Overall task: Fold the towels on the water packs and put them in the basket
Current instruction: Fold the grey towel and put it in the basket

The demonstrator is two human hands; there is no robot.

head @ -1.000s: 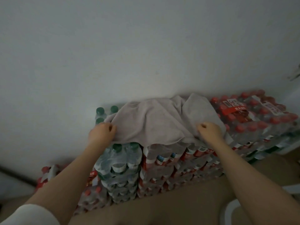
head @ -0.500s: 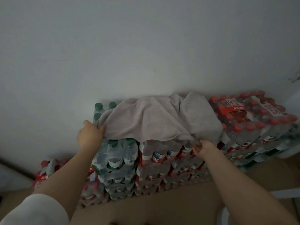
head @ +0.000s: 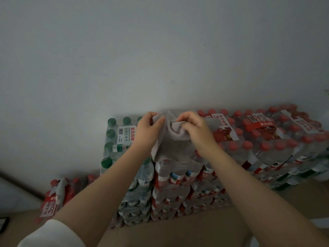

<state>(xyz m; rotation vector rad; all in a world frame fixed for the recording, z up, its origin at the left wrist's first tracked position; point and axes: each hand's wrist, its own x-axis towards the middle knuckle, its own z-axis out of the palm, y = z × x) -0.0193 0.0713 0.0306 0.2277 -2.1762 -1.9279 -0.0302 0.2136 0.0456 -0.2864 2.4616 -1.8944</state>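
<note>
A grey towel (head: 173, 148) lies bunched on top of the stacked water packs (head: 267, 145), its near part draped over the front edge. My left hand (head: 148, 130) pinches one upper corner of it. My right hand (head: 195, 130) grips the cloth beside it, the two hands almost touching above the stack near the wall. The middle of the towel sags between them. No basket is in view.
Green-capped bottle packs (head: 122, 139) form the left column, red-capped packs the rest, stacked several high against a pale wall (head: 160, 50). A lower red pack (head: 57, 196) stands on the brown floor (head: 178, 232) at the left. A white edge (head: 322, 224) shows at the right.
The towel was spread wide with my hands at its near corners. Both hands have carried those corners up and inward toward the wall, so the towel is now gathered narrow.
</note>
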